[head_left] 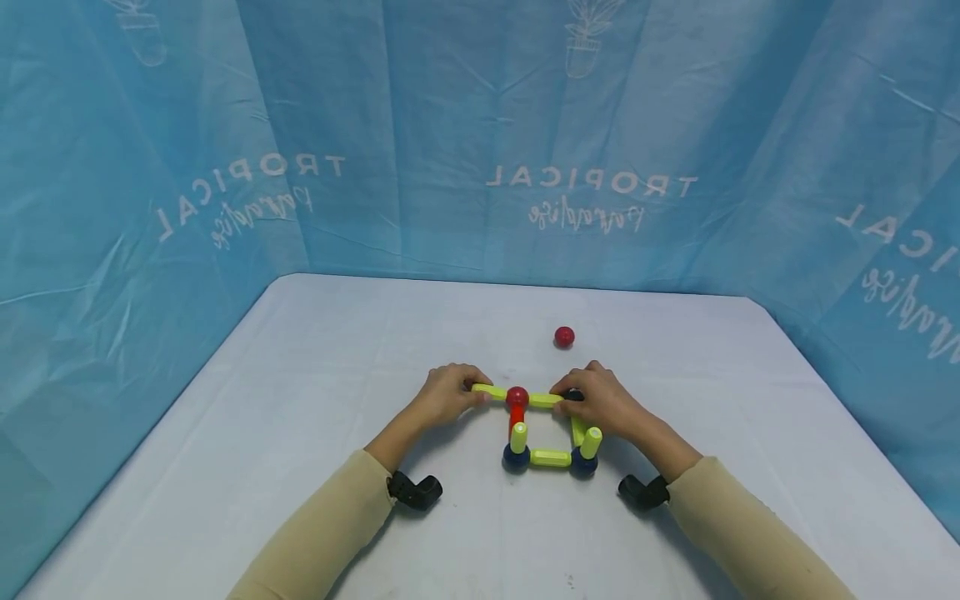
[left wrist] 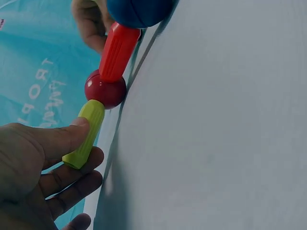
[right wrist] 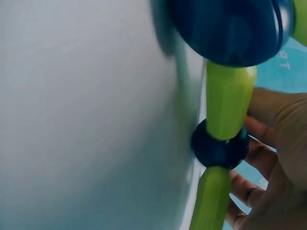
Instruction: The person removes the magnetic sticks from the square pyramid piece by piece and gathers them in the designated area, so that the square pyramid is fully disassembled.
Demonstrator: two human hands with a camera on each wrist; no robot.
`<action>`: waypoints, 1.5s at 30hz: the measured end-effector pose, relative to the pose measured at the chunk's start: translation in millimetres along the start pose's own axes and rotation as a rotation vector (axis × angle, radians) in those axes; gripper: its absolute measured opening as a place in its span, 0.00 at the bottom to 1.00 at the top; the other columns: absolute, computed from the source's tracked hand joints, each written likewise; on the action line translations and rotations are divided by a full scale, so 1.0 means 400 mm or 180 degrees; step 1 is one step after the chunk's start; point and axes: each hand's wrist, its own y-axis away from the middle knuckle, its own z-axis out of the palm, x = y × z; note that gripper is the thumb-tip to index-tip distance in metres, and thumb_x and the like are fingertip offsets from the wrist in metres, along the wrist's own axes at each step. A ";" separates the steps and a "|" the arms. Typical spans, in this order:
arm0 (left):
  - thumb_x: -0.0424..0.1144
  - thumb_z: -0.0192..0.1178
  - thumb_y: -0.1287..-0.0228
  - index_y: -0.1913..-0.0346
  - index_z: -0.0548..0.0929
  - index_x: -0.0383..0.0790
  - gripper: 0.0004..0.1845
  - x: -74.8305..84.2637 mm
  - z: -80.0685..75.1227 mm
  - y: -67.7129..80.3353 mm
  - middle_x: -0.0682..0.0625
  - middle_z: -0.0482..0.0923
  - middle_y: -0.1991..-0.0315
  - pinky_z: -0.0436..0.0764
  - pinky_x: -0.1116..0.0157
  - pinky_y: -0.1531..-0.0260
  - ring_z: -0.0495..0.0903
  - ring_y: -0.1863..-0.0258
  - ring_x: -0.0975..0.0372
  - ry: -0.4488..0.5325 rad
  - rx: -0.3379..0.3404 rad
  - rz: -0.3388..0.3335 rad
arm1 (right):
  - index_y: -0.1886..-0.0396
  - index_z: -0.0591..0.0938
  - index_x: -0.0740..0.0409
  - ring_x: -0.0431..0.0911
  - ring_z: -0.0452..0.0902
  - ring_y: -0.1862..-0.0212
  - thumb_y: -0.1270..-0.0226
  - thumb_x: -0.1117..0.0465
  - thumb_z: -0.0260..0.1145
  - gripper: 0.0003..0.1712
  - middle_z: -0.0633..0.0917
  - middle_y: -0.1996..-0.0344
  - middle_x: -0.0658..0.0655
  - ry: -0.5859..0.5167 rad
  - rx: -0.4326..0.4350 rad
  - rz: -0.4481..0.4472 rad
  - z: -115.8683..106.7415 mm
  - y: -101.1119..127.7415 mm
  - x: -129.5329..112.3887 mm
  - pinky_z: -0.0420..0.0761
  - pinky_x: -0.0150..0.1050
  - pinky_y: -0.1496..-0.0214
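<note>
Stick-and-ball frame sits mid-tabletop, light, stiff plastic, joints likely pop apart. Your left hand pinches the far-left yellow stick; right hand grasps the far-right corner. Hold sticks near balls.

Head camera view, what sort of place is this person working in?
Probably a makeshift recording booth, not a home room: a white-covered table walled on three sides by a blue "Tropical" curtain, with only toy rods and balls on it.

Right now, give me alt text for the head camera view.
Two hands work on a toy frame of yellow-green rods and balls: the left hand pinches a rod beside a red ball. A loose red ball lies beyond.
</note>
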 end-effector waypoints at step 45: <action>0.44 0.63 0.39 0.52 0.84 0.45 0.14 -0.051 -0.044 -0.086 0.48 0.79 0.57 0.64 0.51 0.46 0.73 0.52 0.54 -0.0110 0.0594 -0.0019 | 0.48 0.83 0.48 0.42 0.67 0.61 0.40 0.49 0.67 0.20 0.84 0.62 0.45 -0.0366 -0.0031 -0.0111 0.024 0.003 -0.012 0.68 0.35 0.65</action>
